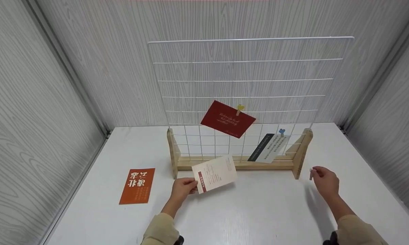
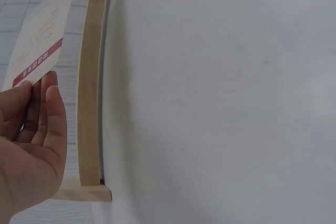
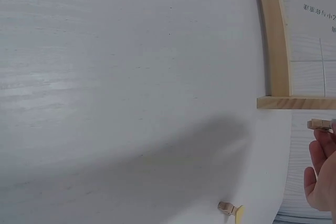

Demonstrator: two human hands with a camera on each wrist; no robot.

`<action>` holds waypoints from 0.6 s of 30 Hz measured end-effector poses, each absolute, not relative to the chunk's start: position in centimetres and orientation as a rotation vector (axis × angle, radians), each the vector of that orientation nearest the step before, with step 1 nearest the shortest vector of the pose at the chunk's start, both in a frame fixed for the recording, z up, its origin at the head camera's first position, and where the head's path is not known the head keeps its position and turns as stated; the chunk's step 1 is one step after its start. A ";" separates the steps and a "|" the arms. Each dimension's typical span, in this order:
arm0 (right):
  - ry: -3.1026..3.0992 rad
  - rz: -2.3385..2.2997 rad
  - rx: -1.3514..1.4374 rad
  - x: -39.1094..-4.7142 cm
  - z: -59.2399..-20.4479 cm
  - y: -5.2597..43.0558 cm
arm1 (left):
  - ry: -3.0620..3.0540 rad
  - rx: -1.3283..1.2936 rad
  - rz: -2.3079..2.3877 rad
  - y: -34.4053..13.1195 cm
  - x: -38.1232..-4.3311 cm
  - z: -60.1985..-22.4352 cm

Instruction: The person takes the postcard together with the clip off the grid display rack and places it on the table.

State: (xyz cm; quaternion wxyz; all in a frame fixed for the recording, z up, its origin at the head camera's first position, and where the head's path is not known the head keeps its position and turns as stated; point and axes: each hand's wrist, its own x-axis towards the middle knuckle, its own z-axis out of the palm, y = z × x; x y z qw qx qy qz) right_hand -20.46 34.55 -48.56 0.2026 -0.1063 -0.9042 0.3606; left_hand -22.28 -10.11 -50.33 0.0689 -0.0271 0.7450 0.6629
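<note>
1. Near the left half of the rack point(image 1: 252, 166), the left hand point(image 1: 183, 188) pinches a white card point(image 1: 216, 173) by one end, probably keeping the print uncovered.
2. Right of it, the right hand point(image 1: 327, 183) pinches a wooden peg point(image 3: 317, 124), perhaps leaving the tip free to bite.
3. A yellow peg point(image 1: 240, 108) and blue peg point(image 1: 282, 131) apparently fix the red card point(image 1: 224, 119) and grey card point(image 1: 271, 149).

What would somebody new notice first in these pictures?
Probably the red card, hanging tilted from a yellow clip on the wire rack. Next, perhaps, the orange card lying on the white table, left of the rack, and the cream card pinched in the left hand.
</note>
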 end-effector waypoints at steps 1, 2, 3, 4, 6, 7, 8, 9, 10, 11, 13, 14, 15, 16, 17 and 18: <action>-2.540 1.010 -0.299 -20.4 -48.6 34.6 | 2.250 -0.105 1.984 -10.4 -22.2 -50.4; -2.555 1.013 -0.304 -20.3 -48.7 34.7 | 2.255 -0.122 1.973 -10.7 -22.1 -50.6; -2.568 1.006 -0.306 -20.2 -48.8 34.8 | 2.261 -0.131 1.966 -11.0 -22.1 -50.7; -2.580 0.998 -0.309 -20.1 -48.8 34.9 | 2.266 -0.144 1.957 -11.2 -22.0 -50.9; -2.604 0.984 -0.315 -20.0 -48.9 35.0 | 2.286 -0.154 1.936 -11.6 -21.9 -51.1; -2.615 0.978 -0.318 -19.9 -48.9 35.1 | 2.295 -0.155 1.928 -11.7 -21.8 -51.2; -2.627 0.977 -0.321 -19.9 -49.0 35.1 | 2.303 -0.152 1.919 -11.8 -21.8 -51.3; -2.639 0.980 -0.323 -19.9 -49.1 35.2 | 2.314 -0.149 1.909 -11.9 -21.8 -51.3; -2.652 0.990 -0.325 -19.9 -49.2 35.2 | 2.323 -0.157 1.895 -12.0 -21.8 -51.4; -2.668 1.003 -0.328 -19.9 -49.3 35.2 | 2.331 -0.162 1.884 -12.1 -21.8 -51.4; -2.695 1.018 -0.333 -19.9 -49.4 35.2 | 2.339 -0.178 1.867 -12.3 -21.7 -51.5; -2.707 1.022 -0.334 -19.9 -49.5 35.2 | 2.343 -0.188 1.855 -12.4 -21.7 -51.5; -2.718 1.025 -0.336 -19.9 -49.6 35.2 | 2.347 -0.198 1.841 -12.6 -21.7 -51.6; -2.730 1.024 -0.339 -19.9 -49.7 35.2 | 2.352 -0.202 1.830 -12.7 -21.7 -51.6; -2.737 1.022 -0.339 -19.8 -49.7 35.1 | 2.355 -0.211 1.818 -12.9 -21.7 -51.7; -2.743 1.014 -0.339 -19.8 -49.8 35.1 | 2.359 -0.219 1.807 -13.0 -21.7 -51.8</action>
